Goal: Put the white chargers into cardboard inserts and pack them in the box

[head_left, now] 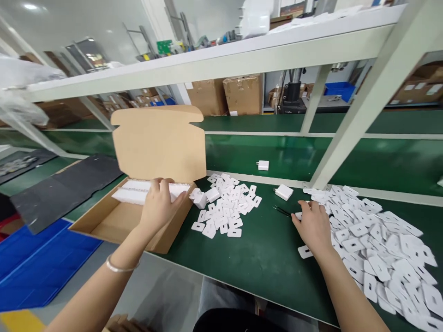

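Note:
My left hand (159,206) reaches into an open cardboard box (110,226), its fingers bent down over a row of white power adapters (133,191) along the back. Whatever those fingers grip is hidden by the hand. My right hand (314,227) is closed round black tweezers (282,210), whose tips point left. It rests at the left edge of a large pile of white plates with slots (377,244). Outside the box's right side lie white plug adapters (199,199), touching a smaller pile of white slotted pieces (226,207).
One white adapter (284,192) lies left of the shelf post (360,101); another plug (263,165) lies farther back. A white shelf (214,57) crosses above the green table (249,258). A black mat (69,189) and blue sheet (44,267) are at left.

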`<state>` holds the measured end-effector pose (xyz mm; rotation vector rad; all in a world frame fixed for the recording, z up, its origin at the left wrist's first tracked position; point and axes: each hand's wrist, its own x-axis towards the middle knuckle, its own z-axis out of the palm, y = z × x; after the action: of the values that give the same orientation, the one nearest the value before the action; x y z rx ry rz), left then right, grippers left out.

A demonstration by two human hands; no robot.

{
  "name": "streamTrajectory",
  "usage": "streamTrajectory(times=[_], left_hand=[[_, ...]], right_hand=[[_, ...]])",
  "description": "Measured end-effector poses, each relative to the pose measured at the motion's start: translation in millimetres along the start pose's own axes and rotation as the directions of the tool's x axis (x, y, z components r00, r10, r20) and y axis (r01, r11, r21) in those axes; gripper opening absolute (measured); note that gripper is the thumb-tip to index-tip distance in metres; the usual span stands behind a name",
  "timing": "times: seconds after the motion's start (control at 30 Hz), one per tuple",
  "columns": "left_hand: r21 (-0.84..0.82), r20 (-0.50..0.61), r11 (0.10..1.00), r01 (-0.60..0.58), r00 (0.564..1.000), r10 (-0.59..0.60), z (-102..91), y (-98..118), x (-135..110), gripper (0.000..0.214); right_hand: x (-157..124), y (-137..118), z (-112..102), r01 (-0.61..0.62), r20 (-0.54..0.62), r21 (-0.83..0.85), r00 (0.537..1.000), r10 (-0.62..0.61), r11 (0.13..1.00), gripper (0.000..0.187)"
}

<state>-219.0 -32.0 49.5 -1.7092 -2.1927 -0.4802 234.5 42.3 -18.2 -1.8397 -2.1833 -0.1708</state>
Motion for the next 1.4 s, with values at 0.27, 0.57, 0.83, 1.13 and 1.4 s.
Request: streamTrajectory(times=[0.27,0.57,0.83,1.13,1.4], left_hand=[[-0.375,0.102,0.814,-0.444,0.853,0.512,31.4,161,8,0.030],[-0.643,0.198,0.673,-0.366,0.769,0.608,109.9,301,37,0.051],[-0.810,0.181,0.547,-0.211,0.798,0.575,119.5,281,44,0.050],[-0.873,0.401,-0.006,0.487,0.726,0.558,60.2,231,-18,0.081],[-0.874,0.338,-0.188,0.448,0.839,0.427,73.3,229,-45,0.055]], right_hand=[[3,2,-21,-0.151,0.254,0.068,0.959,0.129,0.986,0.027],[7,11,-19,-0.065,0.238,0.092,0.970,0.041,0.994,0.021],[8,11,-12,-0.065,0.223,0.104,0.974,0.040,0.992,0.006],[9,5,-2,-0.097,0.166,0.213,0.984,0.062,0.972,0.028],[6,-4,-6,-0.097,0.016,0.646,0.993,0.114,0.757,0.030]])
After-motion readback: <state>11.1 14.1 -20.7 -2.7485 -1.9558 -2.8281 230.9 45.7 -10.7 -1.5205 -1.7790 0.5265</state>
